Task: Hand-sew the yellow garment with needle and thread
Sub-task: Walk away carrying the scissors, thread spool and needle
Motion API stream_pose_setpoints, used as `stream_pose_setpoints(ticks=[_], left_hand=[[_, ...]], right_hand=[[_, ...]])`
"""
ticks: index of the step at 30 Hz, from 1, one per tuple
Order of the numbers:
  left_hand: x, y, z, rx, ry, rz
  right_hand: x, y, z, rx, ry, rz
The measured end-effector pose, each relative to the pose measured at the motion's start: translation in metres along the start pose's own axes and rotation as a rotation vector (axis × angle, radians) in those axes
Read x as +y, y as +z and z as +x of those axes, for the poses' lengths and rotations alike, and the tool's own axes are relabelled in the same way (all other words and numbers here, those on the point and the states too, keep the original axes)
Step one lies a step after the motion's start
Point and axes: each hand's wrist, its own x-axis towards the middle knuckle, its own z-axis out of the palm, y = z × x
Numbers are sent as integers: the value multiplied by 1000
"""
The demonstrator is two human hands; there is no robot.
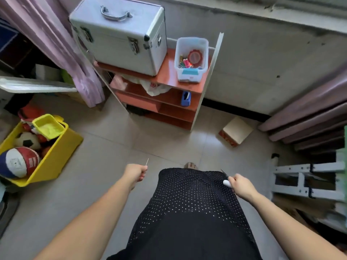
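A black dotted skirt [187, 212] fills the lower middle, with a bare forearm on each side of it and a foot [190, 165] showing past its hem on the tiled floor [116, 147]. The left hand [136, 174] is curled, pinching the needle [147, 162] at its fingertips so that it points upward and away over the floor. The right hand [241, 185] is closed round white-handled snips [226, 182], dark blade tip forward, at the skirt's right edge. Ahead stands an orange shelf [165, 76] carrying a metal case [120, 34] and a clear tub [191, 72] holding coloured spools [185, 62]. At the far left, a yellow bin [62, 147] holds balls [18, 162].
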Motion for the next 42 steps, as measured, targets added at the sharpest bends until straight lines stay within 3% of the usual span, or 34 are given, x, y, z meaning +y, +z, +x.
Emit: stream_pose_setpoints(ticks=[6,14,21,31,34,37,42], left_hand=[[18,14,-3,-69,20,-27],[59,37,7,-86,23,-51],[88,50,30,-4,-63,-34],[117,12,62,92,-167,-61],[135,1,83,105,-207,-32],[162,-6,108,83,-219,4],[253,-4,139,12,-130,180]], right_hand=[[0,30,-12,-70,68,42],[3,17,-4,-217,122,-70],[-51,-44,46,-317,-46,-368],[-159,-103,114,-156,-155,78],[-172,-113,134,-164,-114,54],[-184,-120,155,-243,-65,-135],[-230,-140,174,-218,-6,9]])
